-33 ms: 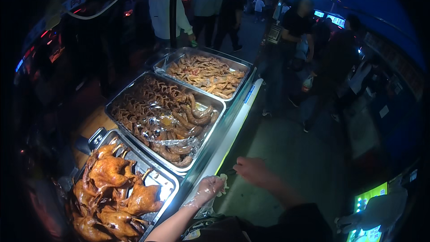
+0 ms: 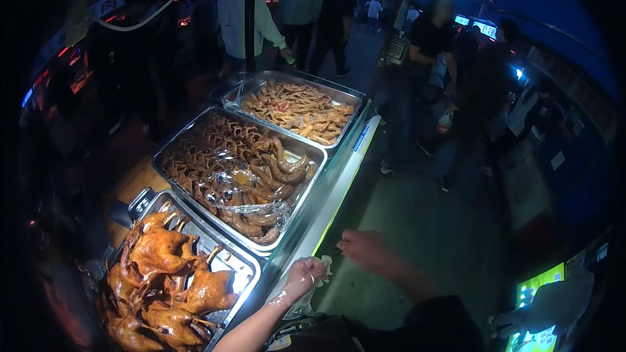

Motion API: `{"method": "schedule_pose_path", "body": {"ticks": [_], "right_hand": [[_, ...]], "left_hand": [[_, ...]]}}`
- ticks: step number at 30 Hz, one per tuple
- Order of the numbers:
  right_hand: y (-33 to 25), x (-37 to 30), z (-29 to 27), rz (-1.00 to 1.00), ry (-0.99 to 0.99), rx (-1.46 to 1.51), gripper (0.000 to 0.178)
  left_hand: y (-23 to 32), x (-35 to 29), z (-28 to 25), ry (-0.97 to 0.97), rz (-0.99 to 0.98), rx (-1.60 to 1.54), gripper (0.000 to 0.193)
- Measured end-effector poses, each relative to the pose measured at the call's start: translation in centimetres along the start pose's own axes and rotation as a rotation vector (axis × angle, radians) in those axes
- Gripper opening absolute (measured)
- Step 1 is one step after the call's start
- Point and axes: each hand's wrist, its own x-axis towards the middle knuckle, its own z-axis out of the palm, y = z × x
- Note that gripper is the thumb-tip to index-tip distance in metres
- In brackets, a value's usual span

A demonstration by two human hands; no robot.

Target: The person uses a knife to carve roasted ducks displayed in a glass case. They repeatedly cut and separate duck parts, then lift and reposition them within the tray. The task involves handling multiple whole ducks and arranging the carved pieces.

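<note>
My left hand point(image 2: 304, 275), in a clear plastic glove, is closed beside the front edge of the stall counter. A small, pale, crumpled piece point(image 2: 327, 264) shows at its fingertips; I cannot tell whether it is food or film. Just to the right, apart from it, my bare right hand point(image 2: 362, 248) is closed too, with a thin dark bit at its fingertips too small to name. Nearest to the left forearm is a metal tray point(image 2: 251, 272) of glossy browned whole roast birds point(image 2: 160, 251).
Beyond lies a metal tray point(image 2: 318, 173) of dark braised meat pieces under clear film point(image 2: 251, 207). Behind it stands another tray point(image 2: 357, 101) of light brown pieces. A pale counter edge point(image 2: 339, 189) runs along their right. People walk past, including one in a white top point(image 2: 241, 16).
Both my hands stay closed in nearly the same place. The trays have not moved. Passers-by in the background have shifted slightly.
</note>
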Motion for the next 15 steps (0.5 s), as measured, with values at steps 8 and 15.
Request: {"method": "schedule_pose_path", "body": {"ticks": [8,15], "right_hand": [[-5.8,1.2,0.7,-0.090,0.177,0.187,0.009],[-12.5,3.2,-1.1,-0.159,0.180,0.404,0.020]], "left_hand": [[2.2,-6.2,-0.5,0.440,0.469,0.402,0.032],[3.4,-11.1,-4.5,0.636,0.701,0.384,0.028]]}}
